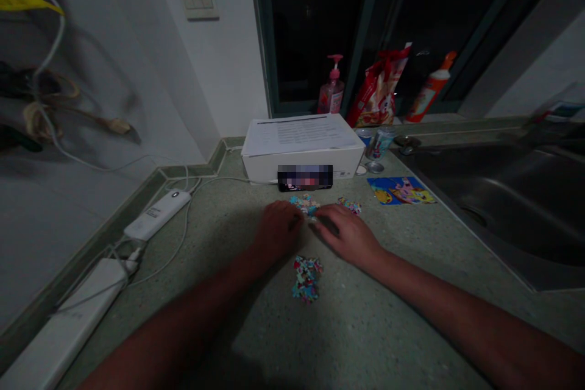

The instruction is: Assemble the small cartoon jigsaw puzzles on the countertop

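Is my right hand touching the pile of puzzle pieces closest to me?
Apart. The head view shows bare speckled countertop between the right hand and the pile of jigsaw pieces, which lies nearer the person.

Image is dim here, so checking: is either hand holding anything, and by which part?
No clear hold: the left hand and right hand lie at a cluster of jigsaw pieces; any pinched piece cannot be told.

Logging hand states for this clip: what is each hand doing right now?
Left hand: curled, palm down, against the jigsaw pieces; cannot tell if it holds one.
Right hand: open, palm down, beside those pieces, nothing visibly held.
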`<state>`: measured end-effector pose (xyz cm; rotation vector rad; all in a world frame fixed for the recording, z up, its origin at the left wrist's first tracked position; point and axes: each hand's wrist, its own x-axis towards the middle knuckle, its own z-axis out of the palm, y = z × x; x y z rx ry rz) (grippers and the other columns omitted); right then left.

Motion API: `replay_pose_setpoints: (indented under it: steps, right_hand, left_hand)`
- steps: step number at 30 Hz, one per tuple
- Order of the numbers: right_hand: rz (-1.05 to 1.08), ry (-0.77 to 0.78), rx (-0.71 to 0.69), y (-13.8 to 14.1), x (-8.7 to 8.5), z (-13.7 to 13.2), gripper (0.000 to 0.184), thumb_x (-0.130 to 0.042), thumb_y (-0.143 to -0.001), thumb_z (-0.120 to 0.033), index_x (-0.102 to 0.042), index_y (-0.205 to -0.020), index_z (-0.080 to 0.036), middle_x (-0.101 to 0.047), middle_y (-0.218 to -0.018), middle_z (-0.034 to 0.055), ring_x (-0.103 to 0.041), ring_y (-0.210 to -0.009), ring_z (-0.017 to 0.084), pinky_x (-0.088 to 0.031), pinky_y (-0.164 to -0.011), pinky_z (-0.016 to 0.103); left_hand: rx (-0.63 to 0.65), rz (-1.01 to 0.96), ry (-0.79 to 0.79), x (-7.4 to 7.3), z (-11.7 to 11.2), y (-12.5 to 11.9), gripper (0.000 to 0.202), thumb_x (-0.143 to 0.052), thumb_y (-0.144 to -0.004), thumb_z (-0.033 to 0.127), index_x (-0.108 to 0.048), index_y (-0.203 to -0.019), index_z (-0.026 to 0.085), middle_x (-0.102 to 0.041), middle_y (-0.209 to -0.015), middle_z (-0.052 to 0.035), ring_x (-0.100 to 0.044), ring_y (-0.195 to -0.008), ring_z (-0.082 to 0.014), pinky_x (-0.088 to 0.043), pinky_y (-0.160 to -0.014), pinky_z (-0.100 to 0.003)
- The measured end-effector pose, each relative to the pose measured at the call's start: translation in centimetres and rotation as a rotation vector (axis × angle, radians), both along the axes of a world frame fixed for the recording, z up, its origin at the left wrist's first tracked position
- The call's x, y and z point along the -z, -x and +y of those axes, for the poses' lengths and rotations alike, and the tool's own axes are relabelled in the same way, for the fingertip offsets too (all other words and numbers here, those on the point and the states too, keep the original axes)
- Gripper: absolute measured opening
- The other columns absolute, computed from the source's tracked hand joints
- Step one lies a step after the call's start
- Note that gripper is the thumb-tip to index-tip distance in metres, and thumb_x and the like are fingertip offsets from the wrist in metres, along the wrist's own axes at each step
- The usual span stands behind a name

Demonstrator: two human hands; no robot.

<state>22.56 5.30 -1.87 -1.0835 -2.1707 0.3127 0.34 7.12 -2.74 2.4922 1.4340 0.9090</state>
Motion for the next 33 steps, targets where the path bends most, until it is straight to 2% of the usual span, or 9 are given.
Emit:
replay_pose_setpoints:
  steps: [4,10,14,20,33]
  right_hand:
    - [-0.013,0.037,0.015,-0.07,0.34,0.30,0.015,-0.061,-0.101,-0.030,-0.071,-0.110,-0.023,-0.077,-0.108,0.0099,-0.071,-0.106,0.029,-0.056,-0.094,0.051]
    - [0.013,0.040,0.008,-0.07,0.34,0.39,0.010,-0.061,-0.099,-0.026,-0.070,-0.094,-0.024,-0.076,-0.096,0.0066,-0.071,-0.095,0.026,-0.055,-0.087,0.045]
    - [0.044,0.065,0.001,-0.05,0.26,0.37,0.008,-0.062,-0.098,-0.027,-0.068,-0.093,-0.024,-0.075,-0.095,0.0060,-0.071,-0.093,0.025,-0.055,-0.086,0.043]
    - [0.110,0.077,-0.055,0.28,0.15,0.27,0.009,-0.065,-0.097,-0.029,-0.072,-0.101,-0.024,-0.077,-0.106,0.0078,-0.071,-0.105,0.027,-0.055,-0.094,0.047]
    - [0.252,0.169,-0.065,0.41,0.76,0.61,0.007,-0.064,-0.093,-0.027,-0.071,-0.091,-0.025,-0.077,-0.098,0.0045,-0.073,-0.094,0.022,-0.058,-0.088,0.042]
  left_hand:
    - [0.112,-0.015,-0.057,-0.03,-0.29,-0.04,0.008,-0.068,-0.095,0.016,-0.072,-0.093,0.023,-0.075,-0.099,-0.0036,-0.068,-0.099,-0.0226,-0.051,-0.096,-0.041]
    - [0.151,-0.031,-0.081,0.05,-0.27,-0.11,0.009,-0.068,-0.095,0.016,-0.072,-0.092,0.023,-0.077,-0.096,-0.0021,-0.069,-0.096,-0.0209,-0.052,-0.095,-0.040]
    - [0.171,-0.024,-0.101,0.04,-0.27,-0.08,0.008,-0.068,-0.095,0.017,-0.072,-0.092,0.023,-0.077,-0.097,-0.0025,-0.069,-0.096,-0.0210,-0.052,-0.096,-0.040]
    - [0.181,-0.003,-0.105,0.06,-0.38,-0.04,0.008,-0.067,-0.096,0.018,-0.072,-0.093,0.023,-0.077,-0.097,-0.0023,-0.070,-0.098,-0.0209,-0.051,-0.098,-0.041]
    - [0.228,-0.044,-0.188,0.01,-0.55,-0.03,0.013,-0.063,-0.100,0.020,-0.073,-0.092,0.021,-0.077,-0.093,-0.0034,-0.070,-0.096,-0.0201,-0.051,-0.097,-0.039]
